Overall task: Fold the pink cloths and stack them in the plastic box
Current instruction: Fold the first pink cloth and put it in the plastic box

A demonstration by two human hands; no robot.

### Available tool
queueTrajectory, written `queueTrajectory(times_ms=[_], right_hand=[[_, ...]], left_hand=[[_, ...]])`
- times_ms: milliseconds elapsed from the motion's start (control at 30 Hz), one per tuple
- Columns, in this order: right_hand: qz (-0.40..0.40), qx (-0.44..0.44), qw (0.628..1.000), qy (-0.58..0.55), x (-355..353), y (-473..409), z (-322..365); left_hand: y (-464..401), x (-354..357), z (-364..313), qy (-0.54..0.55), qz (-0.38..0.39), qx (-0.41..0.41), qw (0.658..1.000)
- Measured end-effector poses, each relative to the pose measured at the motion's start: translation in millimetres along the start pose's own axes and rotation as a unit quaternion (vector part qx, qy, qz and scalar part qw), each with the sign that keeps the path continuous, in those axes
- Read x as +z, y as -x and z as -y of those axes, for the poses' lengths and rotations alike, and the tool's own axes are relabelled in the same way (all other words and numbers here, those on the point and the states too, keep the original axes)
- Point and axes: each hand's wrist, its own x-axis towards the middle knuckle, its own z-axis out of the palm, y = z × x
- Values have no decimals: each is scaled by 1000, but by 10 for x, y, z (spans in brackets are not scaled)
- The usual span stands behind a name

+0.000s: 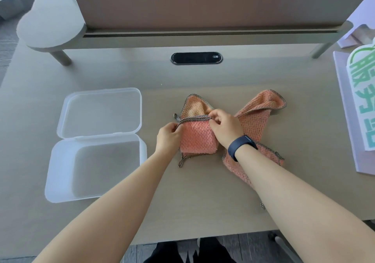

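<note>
Centrally, left hand (169, 135) and right hand (224, 127) pinch the pink cloth (195, 139) trimmed edge, beside the plastic box (60, 173).

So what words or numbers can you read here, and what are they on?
White sign at the desk's right edge: big green Chinese characters, the top one reads "服"; the rest are cut off or too tilted to read.
Black oval panel set in the desk: a small label at its right end, too small to read.
Nothing else shows any writing.
</note>
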Motion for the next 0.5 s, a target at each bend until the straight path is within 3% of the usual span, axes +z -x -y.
queueTrajectory(times_ms=[500], right_hand=[[-23, 68, 996, 55, 153, -206, -122]], left_hand=[[-269, 201, 48, -120, -29, -23, 992]])
